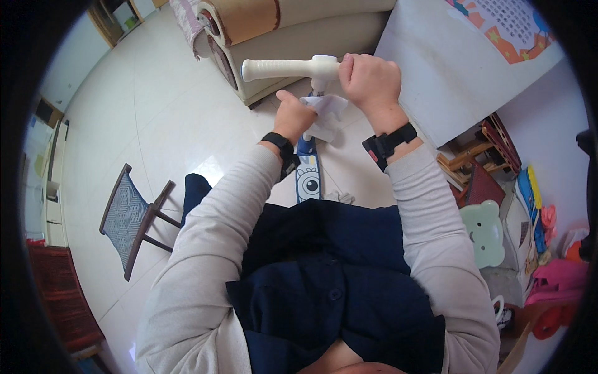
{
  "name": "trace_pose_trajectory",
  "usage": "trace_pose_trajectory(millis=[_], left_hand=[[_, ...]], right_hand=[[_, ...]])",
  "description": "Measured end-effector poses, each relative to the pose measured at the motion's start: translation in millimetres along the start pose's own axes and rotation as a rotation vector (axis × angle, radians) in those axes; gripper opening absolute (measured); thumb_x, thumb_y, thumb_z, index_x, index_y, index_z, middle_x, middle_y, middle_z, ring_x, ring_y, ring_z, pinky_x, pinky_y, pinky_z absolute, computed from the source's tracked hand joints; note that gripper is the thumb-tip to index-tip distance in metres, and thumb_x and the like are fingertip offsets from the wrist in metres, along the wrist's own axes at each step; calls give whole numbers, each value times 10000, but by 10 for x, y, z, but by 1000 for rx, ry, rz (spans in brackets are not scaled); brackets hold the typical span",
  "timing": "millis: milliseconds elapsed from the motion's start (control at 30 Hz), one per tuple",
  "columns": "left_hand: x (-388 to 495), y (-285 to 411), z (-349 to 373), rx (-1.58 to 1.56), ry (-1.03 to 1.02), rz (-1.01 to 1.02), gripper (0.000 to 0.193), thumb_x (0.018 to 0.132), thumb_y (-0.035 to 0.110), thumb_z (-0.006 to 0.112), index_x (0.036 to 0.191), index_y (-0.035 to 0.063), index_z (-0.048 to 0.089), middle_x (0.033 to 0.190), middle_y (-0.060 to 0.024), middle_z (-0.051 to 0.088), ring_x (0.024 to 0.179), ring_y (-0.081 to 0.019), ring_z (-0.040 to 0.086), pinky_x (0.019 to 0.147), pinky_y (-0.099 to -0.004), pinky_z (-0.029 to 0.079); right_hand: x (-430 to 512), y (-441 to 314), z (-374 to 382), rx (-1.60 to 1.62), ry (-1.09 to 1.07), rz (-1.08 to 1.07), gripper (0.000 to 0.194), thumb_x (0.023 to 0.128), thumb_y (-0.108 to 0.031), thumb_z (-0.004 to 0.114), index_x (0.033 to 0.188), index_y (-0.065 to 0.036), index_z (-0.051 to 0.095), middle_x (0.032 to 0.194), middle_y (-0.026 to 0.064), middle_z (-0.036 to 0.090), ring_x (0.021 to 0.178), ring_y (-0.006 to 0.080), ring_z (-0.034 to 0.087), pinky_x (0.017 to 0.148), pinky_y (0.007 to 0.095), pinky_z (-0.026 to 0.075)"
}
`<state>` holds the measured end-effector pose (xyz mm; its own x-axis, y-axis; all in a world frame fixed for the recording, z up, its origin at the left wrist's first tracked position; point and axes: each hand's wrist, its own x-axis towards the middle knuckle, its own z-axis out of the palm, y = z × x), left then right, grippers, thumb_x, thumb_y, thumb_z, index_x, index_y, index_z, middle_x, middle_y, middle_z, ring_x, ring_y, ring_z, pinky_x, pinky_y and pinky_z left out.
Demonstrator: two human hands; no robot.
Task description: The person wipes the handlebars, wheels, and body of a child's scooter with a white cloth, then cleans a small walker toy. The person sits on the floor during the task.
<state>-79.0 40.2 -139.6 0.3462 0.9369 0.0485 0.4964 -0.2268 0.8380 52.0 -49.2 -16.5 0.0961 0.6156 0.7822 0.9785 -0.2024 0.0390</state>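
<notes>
A child's kick scooter [323,70] stands upright in front of me, its white T-shaped handlebar at the top and a blue deck with an eye pattern below. My right hand [371,82] is closed around the handlebar's right grip. Lower down, my left hand [295,113] holds a thin white cloth or wipe [329,117] against the steering stem, which the cloth partly hides. The left grip of the handlebar is free. Near the deck, a crumpled greyish cloth or tissue [340,197] lies on the floor.
A folding stool [125,217] with a patterned fabric seat is at the left. Beyond the scooter is a cream sofa [322,32], with a white surface [448,70] right of it. A green bear-shaped seat or board [483,233], wooden pieces [472,156] and pink fabric [558,280] crowd the right side.
</notes>
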Motion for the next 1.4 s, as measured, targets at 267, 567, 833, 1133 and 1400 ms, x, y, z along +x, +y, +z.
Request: trace_pose_trajectory(millis=[267,567,833,1133,1400], left_hand=[[123,85,-334,117,-394,-143,688,919,394,686,1221,-165,422,984,-234,698,849,-337,726,677,-360,578],[104,-143,93,-288,63,66,605,904,123,643,1335,-7,239,1105,-144,580,969,-218,630,794,-300,548],[-103,-175,568,-652,232,74,536,821,-66,705,1192,42,332,1201,-132,521,1056,-207,574,954,-333,477],[-275,-377,762,-407,312,517,523,854,18,662,1308,15,401,1243,-192,498,1112,-360,563,1008,-388,436],[-104,-260,590,-358,128,322,490,852,37,665,1305,13,480,1174,-216,588,1081,-387,604,982,-384,466]], right_hand=[[3,-21,-40,-23,-52,16,399,936,-291,498,628,-125,689,623,94,670,576,322,651,574,461,462],[12,-6,9,-10,-23,19,412,929,-293,508,602,-112,682,618,114,672,569,328,654,568,465,458],[-5,-15,-3,-13,-35,18,403,922,-294,510,604,-112,680,616,114,669,567,329,651,560,456,448],[-46,41,-37,-3,-27,24,387,920,-275,510,610,-109,670,625,100,664,568,333,635,584,455,439],[-35,-15,-52,-13,-26,-1,345,935,-242,500,676,-102,682,649,105,661,590,332,634,553,460,472]])
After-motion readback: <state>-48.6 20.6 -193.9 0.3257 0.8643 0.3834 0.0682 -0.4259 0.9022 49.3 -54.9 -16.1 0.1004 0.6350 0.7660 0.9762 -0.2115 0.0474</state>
